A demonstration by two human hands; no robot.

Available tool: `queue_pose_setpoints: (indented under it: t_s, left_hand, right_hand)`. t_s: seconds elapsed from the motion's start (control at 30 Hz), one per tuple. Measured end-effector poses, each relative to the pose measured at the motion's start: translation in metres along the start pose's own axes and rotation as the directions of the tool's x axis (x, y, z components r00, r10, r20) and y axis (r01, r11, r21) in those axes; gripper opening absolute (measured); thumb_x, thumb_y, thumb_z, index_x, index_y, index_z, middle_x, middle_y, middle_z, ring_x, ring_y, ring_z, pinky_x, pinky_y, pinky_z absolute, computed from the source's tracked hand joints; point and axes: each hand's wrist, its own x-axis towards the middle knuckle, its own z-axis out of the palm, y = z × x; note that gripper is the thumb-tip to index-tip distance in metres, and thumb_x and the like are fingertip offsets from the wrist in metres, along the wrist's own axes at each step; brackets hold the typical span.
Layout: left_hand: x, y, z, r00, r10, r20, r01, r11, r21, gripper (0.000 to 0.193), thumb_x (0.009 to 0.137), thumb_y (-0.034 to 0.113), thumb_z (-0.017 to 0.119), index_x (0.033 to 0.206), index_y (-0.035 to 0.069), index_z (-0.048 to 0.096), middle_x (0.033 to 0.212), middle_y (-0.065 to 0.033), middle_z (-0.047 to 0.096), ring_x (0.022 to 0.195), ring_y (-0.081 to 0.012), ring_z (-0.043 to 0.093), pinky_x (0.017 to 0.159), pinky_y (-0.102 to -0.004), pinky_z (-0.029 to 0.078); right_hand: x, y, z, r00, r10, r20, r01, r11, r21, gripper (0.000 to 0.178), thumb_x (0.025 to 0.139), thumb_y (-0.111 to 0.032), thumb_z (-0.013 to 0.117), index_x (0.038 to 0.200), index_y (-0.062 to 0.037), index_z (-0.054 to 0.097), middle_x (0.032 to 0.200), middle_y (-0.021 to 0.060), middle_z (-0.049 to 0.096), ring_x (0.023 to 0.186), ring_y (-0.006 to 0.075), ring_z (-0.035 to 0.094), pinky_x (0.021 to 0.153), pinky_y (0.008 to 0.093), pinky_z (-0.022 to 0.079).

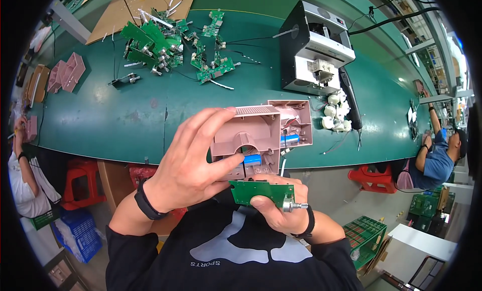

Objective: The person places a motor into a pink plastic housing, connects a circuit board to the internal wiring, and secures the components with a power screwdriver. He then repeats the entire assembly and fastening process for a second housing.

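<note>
My left hand (188, 158) grips a pink plastic housing (221, 140) at the table's near edge. Its fingers lie along the vented wall, and one digit reaches inside beside a blue cylindrical part (252, 160) and a dark wire. Just below the housing, my right hand (281, 213) pinches a green circuit board (263, 191) with the thumb on its face. A metal shaft control (291, 204) sticks out from the board's right end. Against the housing's right side is another pink section (307, 122) with a blue part and wires inside; whether the two are joined, I cannot tell.
Green circuit boards (150, 42) lie heaped at the back left, with several more (216, 70) beside them. A black-and-silver machine (321, 50) stands at the back right, near white round parts (334, 112) and a black handheld tool (351, 100). A co-worker (437, 158) sits at right.
</note>
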Motion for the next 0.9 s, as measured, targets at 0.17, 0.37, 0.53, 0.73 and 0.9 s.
queue_pose_setpoints:
  t_s: [0.17, 0.37, 0.53, 0.73, 0.9]
  left_hand:
    - [-0.002, -0.003, -0.005, 0.998, 0.047, -0.03, -0.046, 0.998, 0.046, 0.056, 0.048, 0.013, 0.086, 0.103, 0.014, 0.078, 0.151, -0.0254, 0.044, 0.133, -0.0491, 0.049, 0.106, -0.0554, 0.046]
    - [-0.006, 0.005, -0.043, 0.996, 0.05, -0.073, -0.04, 0.991, 0.128, 0.055, 0.049, 0.014, 0.086, 0.103, 0.015, 0.079, 0.151, -0.0275, 0.042, 0.132, -0.0516, 0.048, 0.106, -0.058, 0.045]
    - [-0.017, 0.013, -0.072, 0.992, 0.065, -0.108, -0.035, 0.966, 0.258, 0.051, 0.05, 0.014, 0.083, 0.101, 0.016, 0.081, 0.152, -0.0295, 0.04, 0.135, -0.0526, 0.047, 0.109, -0.0574, 0.044]
    - [-0.015, 0.031, -0.077, 0.996, 0.03, -0.089, -0.022, 0.996, 0.091, 0.051, 0.05, 0.014, 0.085, 0.1, 0.017, 0.081, 0.151, -0.0309, 0.041, 0.132, -0.0524, 0.048, 0.109, -0.0585, 0.043]
    - [-0.028, 0.017, -0.069, 0.993, -0.069, -0.1, 0.069, 0.998, -0.001, 0.047, 0.052, 0.014, 0.085, 0.1, 0.015, 0.081, 0.153, -0.0332, 0.039, 0.135, -0.0542, 0.047, 0.111, -0.0587, 0.041]
  right_hand:
    - [-0.002, 0.001, 0.005, 0.999, -0.021, 0.029, 0.02, 0.999, 0.03, 0.027, 0.088, -0.009, 0.081, 0.109, 0.0031, 0.071, 0.103, 0.0168, 0.075, 0.077, 0.0302, 0.075, 0.068, 0.0343, 0.061]
    - [0.005, -0.002, -0.01, 0.861, -0.491, 0.129, 0.503, 0.787, -0.358, 0.027, 0.087, 0.001, 0.073, 0.114, 0.0027, 0.07, 0.11, 0.0185, 0.072, 0.08, 0.0257, 0.076, 0.067, 0.0325, 0.061]
    - [0.018, 0.001, -0.031, 0.987, 0.108, -0.119, -0.093, 0.988, 0.127, 0.039, 0.088, 0.012, 0.057, 0.125, 0.0051, 0.064, 0.117, 0.0196, 0.065, 0.08, 0.0172, 0.073, 0.073, 0.0259, 0.058]
    - [0.066, 0.022, 0.011, 0.98, -0.198, 0.022, 0.188, 0.955, 0.231, 0.044, 0.093, 0.0, 0.065, 0.137, 0.0011, 0.059, 0.133, 0.0178, 0.064, 0.098, 0.0316, 0.074, 0.086, 0.0372, 0.058]
    - [0.042, 0.037, 0.021, 0.935, -0.142, 0.324, 0.058, 0.965, 0.257, 0.042, 0.092, -0.005, 0.071, 0.132, 0.0014, 0.061, 0.116, 0.0216, 0.071, 0.1, 0.0367, 0.073, 0.087, 0.0415, 0.058]
